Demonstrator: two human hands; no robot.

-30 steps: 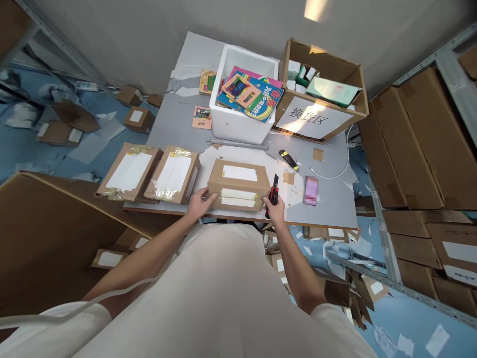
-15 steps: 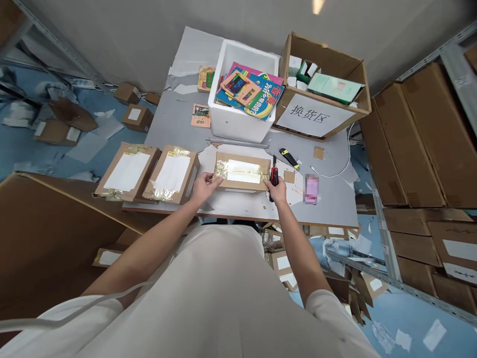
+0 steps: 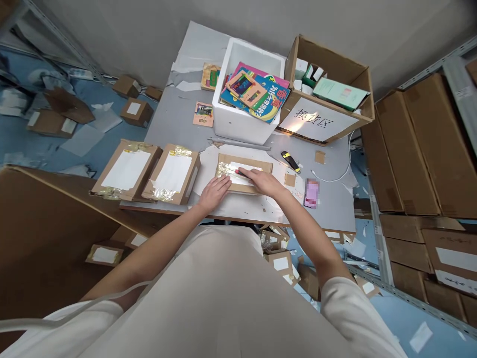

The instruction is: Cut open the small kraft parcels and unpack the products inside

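Observation:
A taped cardboard box with a white label lies at the front middle of the table. My left hand rests on its left front edge, with the fingers stretched over the clear tape. Over the box top, my right hand is closed around a red and black utility knife. The knife points left, its tip close to the tape and label; whether the blade touches is too small to tell. Left of my hands lie two more taped boxes, one nearer and one farther left, both with white labels.
Behind the box stands a white foam box with books on top. Right of it is a carton holding smaller boxes. A yellow and black cutter, a phone and a white cable lie on the table's right side.
My right hand has moved left from the box's right end onto its top, bringing the utility knife over the tape. My left hand has shifted from gripping the left end to lying on the edge.

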